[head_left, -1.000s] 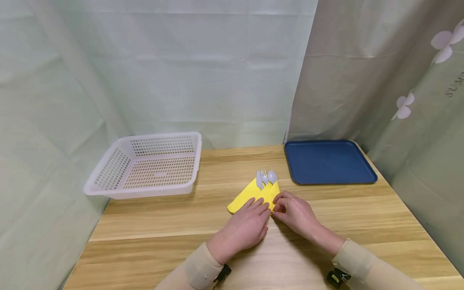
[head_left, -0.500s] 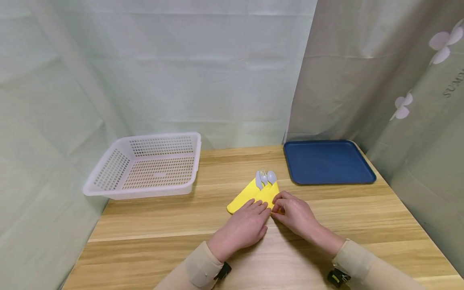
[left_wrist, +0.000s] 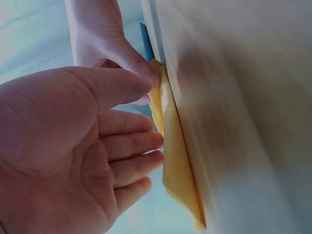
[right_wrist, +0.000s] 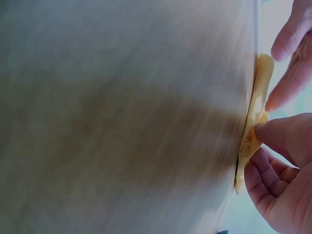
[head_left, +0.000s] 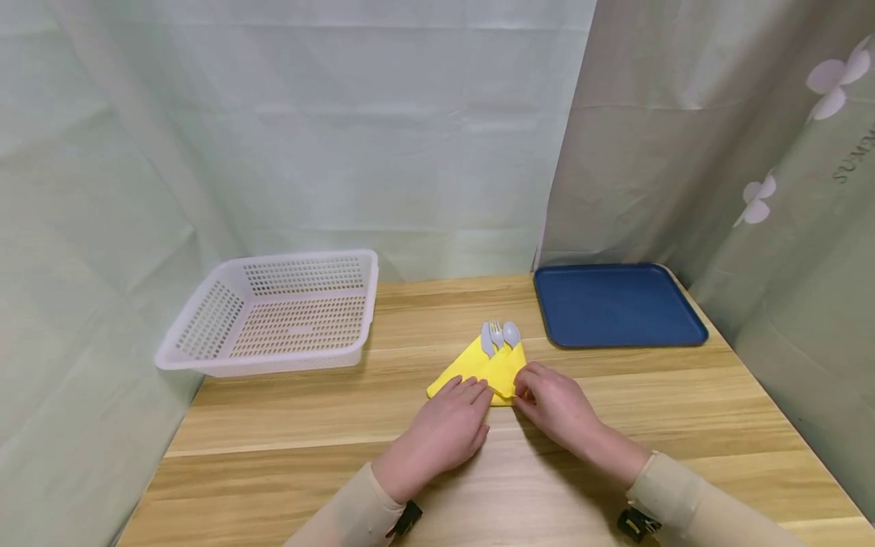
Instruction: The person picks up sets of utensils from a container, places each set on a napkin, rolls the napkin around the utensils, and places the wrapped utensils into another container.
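Observation:
A folded yellow napkin (head_left: 502,371) lies on the table in the head view. From its top edge stick out a light grey knife (head_left: 486,340), a fork (head_left: 497,335) and a spoon (head_left: 511,334); their lower parts are hidden inside. My left hand (head_left: 440,425) has straight fingers, the tips touching the napkin's lower left part. My right hand (head_left: 557,404) pinches the napkin's lower right side between thumb and fingers. The right wrist view shows this pinch on the napkin (right_wrist: 257,102) close up, and the left wrist view shows it behind my left hand (left_wrist: 73,146).
A white perforated basket (head_left: 355,355) stands at the back left of the wooden table (head_left: 287,479). Toward the back right lies a dark blue tray (head_left: 618,308). Curtains hang behind the table and at both sides.
My left hand has slid a little left and toward me, uncovering the napkin's lower edge. My right hand keeps its pinch at nearly the same spot.

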Motion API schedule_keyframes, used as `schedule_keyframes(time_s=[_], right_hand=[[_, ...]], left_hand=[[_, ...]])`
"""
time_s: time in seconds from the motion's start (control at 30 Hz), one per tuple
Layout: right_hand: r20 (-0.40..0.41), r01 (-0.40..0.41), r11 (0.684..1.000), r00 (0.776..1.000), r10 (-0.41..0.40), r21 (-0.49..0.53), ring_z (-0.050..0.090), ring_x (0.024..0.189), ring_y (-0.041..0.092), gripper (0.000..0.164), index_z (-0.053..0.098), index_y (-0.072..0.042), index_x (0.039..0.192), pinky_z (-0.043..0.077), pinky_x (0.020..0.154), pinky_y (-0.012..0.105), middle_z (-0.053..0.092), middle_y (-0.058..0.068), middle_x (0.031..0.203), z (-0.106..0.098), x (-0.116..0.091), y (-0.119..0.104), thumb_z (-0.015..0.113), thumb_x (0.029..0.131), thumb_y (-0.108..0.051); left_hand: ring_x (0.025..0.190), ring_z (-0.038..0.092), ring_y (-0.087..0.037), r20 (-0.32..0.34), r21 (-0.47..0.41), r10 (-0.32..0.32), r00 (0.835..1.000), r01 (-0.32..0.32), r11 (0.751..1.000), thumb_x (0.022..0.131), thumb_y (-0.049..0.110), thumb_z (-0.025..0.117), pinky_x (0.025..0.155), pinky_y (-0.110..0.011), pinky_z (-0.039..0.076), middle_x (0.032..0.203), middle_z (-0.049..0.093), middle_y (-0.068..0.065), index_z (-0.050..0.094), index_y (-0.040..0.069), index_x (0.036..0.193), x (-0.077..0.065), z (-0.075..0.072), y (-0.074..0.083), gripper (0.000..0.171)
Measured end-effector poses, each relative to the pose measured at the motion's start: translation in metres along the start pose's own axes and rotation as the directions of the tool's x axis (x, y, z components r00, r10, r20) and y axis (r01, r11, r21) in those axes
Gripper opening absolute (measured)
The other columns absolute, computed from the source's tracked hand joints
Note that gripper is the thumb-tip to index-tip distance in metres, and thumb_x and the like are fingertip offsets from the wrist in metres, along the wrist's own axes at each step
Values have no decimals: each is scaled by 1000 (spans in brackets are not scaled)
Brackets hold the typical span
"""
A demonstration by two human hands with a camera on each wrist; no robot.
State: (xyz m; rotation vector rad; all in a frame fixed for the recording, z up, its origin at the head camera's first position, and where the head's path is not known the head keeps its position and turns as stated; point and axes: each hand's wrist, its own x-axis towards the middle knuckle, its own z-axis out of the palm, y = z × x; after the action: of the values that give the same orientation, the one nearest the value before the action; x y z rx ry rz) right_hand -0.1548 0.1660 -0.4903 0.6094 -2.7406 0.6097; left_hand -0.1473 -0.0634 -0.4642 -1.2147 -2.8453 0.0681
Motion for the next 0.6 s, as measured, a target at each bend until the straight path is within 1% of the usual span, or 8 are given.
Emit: schedule_keyframes(time_s=[0.07,0.17,0.27,0.4,0.5,0.6], right_hand=[[-19,-2,1000,1000,2,1,61,78,12,30,68,-17,84,56,71,34,65,-6,89,0,0,-1,95,82,-5],[-41,-3,1000,999,3,1,60,77,12,29,70,-15,86,56,71,34,65,-6,87,0,0,-2,95,81,-2],[-58,-7,1000,998,7,0,60,77,12,28,70,-14,86,56,72,35,66,-6,87,-1,-1,-3,94,81,-1],[-83,-9,1000,997,10,5,58,77,12,27,70,-14,87,56,70,34,64,-6,88,-3,-2,-4,93,83,0],[-92,8,1000,996,-8,4,58,78,12,29,69,-14,86,56,71,34,63,-5,89,-3,-1,-5,93,82,1],[-86,45,999,995,-45,-4,59,80,13,32,67,-15,84,56,73,33,63,-4,91,-2,0,-5,94,81,2]], left_hand=[[145,59,-26,7,-1,-2,1000,2,1000,106,34,72,125,-46,39,152,66,-9,65,5,149,-4,0,0,52],[141,61,-26,21,-4,12,1000,-11,1000,106,33,73,124,-45,41,149,67,-9,69,6,143,-8,0,-1,46],[139,63,-25,26,0,32,999,-32,999,105,33,73,123,-45,42,148,68,-9,71,7,139,-10,0,-1,42],[138,64,-24,29,7,40,999,-40,999,105,33,73,122,-45,43,148,68,-9,72,8,137,-10,1,-1,41],[137,64,-23,35,7,39,999,-39,999,106,34,73,122,-45,42,147,68,-8,72,9,135,-9,2,-2,39],[135,65,-22,34,4,37,999,-37,999,106,34,73,122,-45,43,144,69,-7,73,10,132,-9,2,-2,36]])
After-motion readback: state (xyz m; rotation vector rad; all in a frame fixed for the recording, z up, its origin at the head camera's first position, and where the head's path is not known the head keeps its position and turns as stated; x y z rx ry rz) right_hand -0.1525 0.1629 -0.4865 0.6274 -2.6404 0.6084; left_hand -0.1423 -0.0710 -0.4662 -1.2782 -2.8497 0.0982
